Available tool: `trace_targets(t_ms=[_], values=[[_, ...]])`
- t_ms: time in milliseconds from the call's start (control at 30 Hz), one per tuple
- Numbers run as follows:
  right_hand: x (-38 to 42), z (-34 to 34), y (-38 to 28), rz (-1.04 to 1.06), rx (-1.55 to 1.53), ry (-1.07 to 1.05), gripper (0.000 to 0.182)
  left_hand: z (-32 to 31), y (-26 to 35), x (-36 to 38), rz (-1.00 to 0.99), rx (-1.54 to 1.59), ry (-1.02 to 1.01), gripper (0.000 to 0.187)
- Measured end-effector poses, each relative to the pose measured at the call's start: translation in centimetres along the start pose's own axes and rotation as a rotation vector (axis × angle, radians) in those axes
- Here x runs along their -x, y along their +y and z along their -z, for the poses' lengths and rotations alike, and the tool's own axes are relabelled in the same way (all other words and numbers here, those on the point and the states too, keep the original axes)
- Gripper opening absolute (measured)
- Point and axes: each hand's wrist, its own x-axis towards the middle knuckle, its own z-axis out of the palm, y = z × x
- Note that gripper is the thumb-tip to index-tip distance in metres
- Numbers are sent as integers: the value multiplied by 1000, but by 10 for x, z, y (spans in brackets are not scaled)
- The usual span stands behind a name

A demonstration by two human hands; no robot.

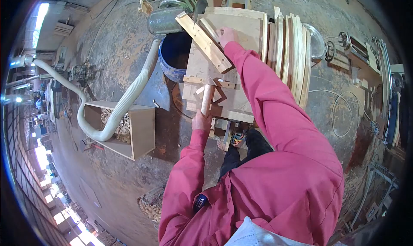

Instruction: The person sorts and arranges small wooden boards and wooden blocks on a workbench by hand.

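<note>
My left hand (200, 121) is closed around the lower end of a short wooden piece (207, 99) at the near edge of the wooden worktable (246, 65). Farther up the table, my right hand (226, 36) has its fingers curled at the end of a narrow wooden strip (209, 29). That strip lies beside a thick wooden beam (204, 42) set slantwise across the top. A round saw blade (200, 8) stands at the far end. Between my hands, a thin batten (195, 80) and small offcuts (217, 94) lie on the table.
Long wooden boards (292, 52) stand stacked along the table's right side. To the left are a blue barrel (165, 65), a motor (162, 21) and a ribbed hose (129, 106) running into a box (144, 132) of wood scraps. A cable (340, 113) loops on the floor.
</note>
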Motion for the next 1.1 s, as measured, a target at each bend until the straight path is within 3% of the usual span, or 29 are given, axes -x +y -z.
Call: trace_targets(t_ms=[67, 167, 233, 400, 733, 867, 1100], values=[[30, 7, -6, 154, -3, 78, 33, -2, -11, 6, -29, 9, 8, 37], [46, 7, 1, 165, -43, -49, 36, 0, -15, 14, 77, -62, -59, 40], [65, 3, 2, 181, -34, -18, 29, 4, -15, 25, 172, -48, -91, 44], [91, -20, 11, 244, 126, 58, 25, 7, -35, 47, 130, -48, -128, 46], [50, -67, -10, 160, -46, -128, 27, 13, -47, 73, 109, 0, -143, 39], [36, -80, -5, 274, 25, -20, 28, 14, -43, 68, 120, -8, -141, 37], [26, -56, -29, 205, -110, -94, 28, 12, -31, 50, 94, -12, -113, 37]])
